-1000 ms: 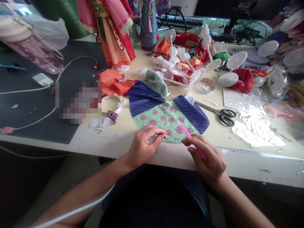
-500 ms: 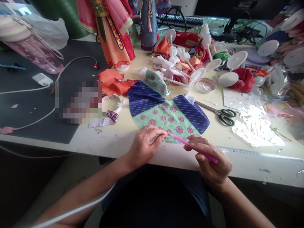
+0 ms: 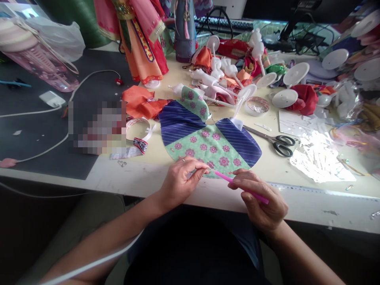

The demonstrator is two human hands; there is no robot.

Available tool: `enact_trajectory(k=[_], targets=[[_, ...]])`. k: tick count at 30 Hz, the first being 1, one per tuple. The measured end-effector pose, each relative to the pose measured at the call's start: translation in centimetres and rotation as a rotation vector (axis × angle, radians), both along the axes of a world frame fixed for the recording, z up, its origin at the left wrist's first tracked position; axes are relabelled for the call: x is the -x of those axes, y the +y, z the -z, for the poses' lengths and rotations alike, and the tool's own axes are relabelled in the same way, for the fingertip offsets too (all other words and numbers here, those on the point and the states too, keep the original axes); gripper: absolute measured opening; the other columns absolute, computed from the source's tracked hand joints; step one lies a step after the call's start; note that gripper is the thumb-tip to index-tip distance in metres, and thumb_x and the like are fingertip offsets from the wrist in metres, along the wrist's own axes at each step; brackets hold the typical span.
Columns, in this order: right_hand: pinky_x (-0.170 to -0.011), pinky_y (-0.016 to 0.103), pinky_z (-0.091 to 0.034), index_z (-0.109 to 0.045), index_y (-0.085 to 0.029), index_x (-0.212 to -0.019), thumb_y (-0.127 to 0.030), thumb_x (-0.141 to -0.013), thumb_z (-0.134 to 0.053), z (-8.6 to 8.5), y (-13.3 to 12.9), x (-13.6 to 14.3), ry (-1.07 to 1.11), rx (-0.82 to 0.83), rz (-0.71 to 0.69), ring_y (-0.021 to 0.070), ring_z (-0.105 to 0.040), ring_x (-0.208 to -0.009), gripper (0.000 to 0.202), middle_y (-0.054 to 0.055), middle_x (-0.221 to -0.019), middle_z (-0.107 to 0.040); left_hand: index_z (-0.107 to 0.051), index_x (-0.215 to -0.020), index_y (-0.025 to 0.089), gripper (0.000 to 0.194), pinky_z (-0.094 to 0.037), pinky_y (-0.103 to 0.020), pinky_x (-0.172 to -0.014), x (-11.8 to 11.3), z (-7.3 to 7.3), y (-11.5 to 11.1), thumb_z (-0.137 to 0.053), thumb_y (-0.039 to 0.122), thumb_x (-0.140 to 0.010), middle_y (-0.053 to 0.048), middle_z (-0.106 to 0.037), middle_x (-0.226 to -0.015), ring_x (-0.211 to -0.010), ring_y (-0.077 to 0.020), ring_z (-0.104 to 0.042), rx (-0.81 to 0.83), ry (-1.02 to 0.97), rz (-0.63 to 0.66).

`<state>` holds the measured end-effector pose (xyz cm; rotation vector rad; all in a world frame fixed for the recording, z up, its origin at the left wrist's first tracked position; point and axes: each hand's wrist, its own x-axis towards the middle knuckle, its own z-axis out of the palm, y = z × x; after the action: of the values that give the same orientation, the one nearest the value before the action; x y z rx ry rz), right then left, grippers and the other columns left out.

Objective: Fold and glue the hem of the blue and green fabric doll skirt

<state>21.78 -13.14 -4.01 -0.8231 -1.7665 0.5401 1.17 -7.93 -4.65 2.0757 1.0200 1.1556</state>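
A pink pen-like tool (image 3: 225, 177) is held slanted in my right hand (image 3: 264, 200), its thin tip pointing left. My left hand (image 3: 182, 180) pinches with thumb and forefinger right at that tip; whatever small thing it grips is too tiny to make out. Both hands are over the lower edge of a fabric piece (image 3: 213, 149), green with pink flowers in the middle and striped dark blue at the sides. It lies on the table (image 3: 127, 178). Black-handled scissors (image 3: 283, 145) rest to its right.
A tape roll (image 3: 138, 130) and orange cloth (image 3: 142, 102) lie left of the fabric. White doll parts (image 3: 208, 77) are heaped behind it, near dressed dolls (image 3: 139, 47). At the left is a pink bottle (image 3: 41, 59); a ruler (image 3: 308, 192) runs along the front right edge.
My right hand and the pink tool have shifted slightly left, bringing the tip closer to my left fingers. My left hand has barely moved.
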Motion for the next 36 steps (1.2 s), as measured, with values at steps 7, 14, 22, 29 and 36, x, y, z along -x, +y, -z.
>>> enact_trajectory(k=[7,14,22,29,36], targets=[[-0.075,0.047,-0.054,-0.062,-0.018,-0.114,-0.014,-0.090,-0.051,-0.09,-0.10,0.11,0.009,0.016,0.020,0.0205,-0.064,-0.074,0.027,0.008,-0.087,-0.069,-0.068,-0.088,0.018,0.009,-0.052,-0.029,-0.078,0.05,-0.10,0.01,-0.059,0.018,-0.088,-0.002,-0.071,-0.078,-0.077,-0.0149,-0.067,-0.023,0.023,-0.005],[-0.074,0.047,-0.054,-0.061,-0.018,-0.116,-0.011,-0.088,-0.051,-0.05,-0.08,-0.01,0.010,0.021,-0.008,0.0207,-0.062,-0.076,0.030,0.008,-0.087,-0.067,-0.068,-0.088,0.018,0.008,-0.052,-0.029,-0.078,0.03,-0.03,0.03,-0.059,0.017,-0.088,-0.003,-0.071,-0.079,-0.077,-0.0148,-0.066,-0.043,0.030,-0.003],[-0.074,0.047,-0.054,-0.062,-0.015,-0.115,-0.008,-0.086,-0.052,-0.02,-0.02,-0.09,0.019,0.014,-0.029,0.0210,-0.062,-0.076,0.031,0.009,-0.086,-0.066,-0.067,-0.088,0.018,0.009,-0.051,-0.028,-0.076,-0.01,0.02,0.00,-0.059,0.015,-0.087,-0.002,-0.071,-0.078,-0.076,-0.0144,-0.066,-0.041,0.021,0.006],[-0.074,0.046,-0.053,-0.061,-0.015,-0.116,-0.007,-0.086,-0.051,-0.04,-0.01,-0.05,0.017,0.015,-0.029,0.0213,-0.062,-0.078,0.032,0.009,-0.088,-0.066,-0.067,-0.088,0.018,0.008,-0.051,-0.028,-0.077,0.00,0.04,0.01,-0.059,0.015,-0.087,-0.002,-0.071,-0.078,-0.076,-0.0147,-0.066,-0.039,0.025,0.006],[-0.075,0.046,-0.052,-0.061,-0.012,-0.116,-0.004,-0.086,-0.050,0.01,-0.02,-0.10,0.021,0.050,-0.062,0.0217,-0.060,-0.081,0.033,0.010,-0.087,-0.063,-0.067,-0.089,0.017,0.009,-0.051,-0.028,-0.074,0.02,0.16,0.04,-0.059,0.015,-0.087,-0.002,-0.070,-0.075,-0.074,-0.0149,-0.065,-0.025,0.028,0.004]])
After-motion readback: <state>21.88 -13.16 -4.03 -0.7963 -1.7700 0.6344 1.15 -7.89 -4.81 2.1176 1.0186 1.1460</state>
